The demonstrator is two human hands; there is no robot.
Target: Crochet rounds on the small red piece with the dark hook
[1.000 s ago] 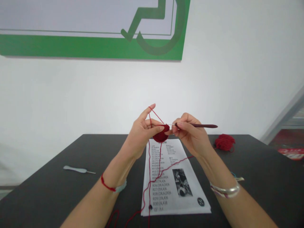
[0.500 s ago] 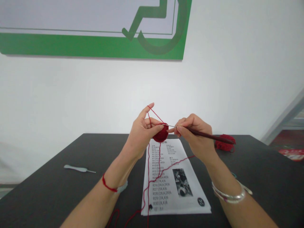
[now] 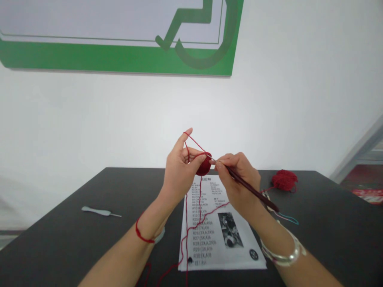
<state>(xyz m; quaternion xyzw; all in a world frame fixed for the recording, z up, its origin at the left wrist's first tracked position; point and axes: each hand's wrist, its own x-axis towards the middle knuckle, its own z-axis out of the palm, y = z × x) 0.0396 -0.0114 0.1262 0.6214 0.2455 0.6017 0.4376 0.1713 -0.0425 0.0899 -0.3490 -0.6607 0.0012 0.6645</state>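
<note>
My left hand (image 3: 179,171) pinches a small round piece of red crochet work (image 3: 204,165) between thumb and fingers, with the red yarn (image 3: 196,142) looped over its raised forefinger. My right hand (image 3: 239,181) grips a dark red crochet hook (image 3: 254,192), whose metal tip touches the edge of the red piece. The handle slants down to the right past my wrist. Red yarn strands (image 3: 191,227) hang from the work across a printed pattern sheet (image 3: 221,227) below my hands.
A black table (image 3: 60,231) holds the sheet, a ball of red yarn (image 3: 284,180) at the right, and a second hook with a pale grey handle (image 3: 100,211) at the left. A white wall with a green-and-grey sign (image 3: 119,36) stands behind.
My right hand has turned the hook: its handle swung from pointing level to the right to slanting down toward my wrist. The left hand stays put with the red piece.
</note>
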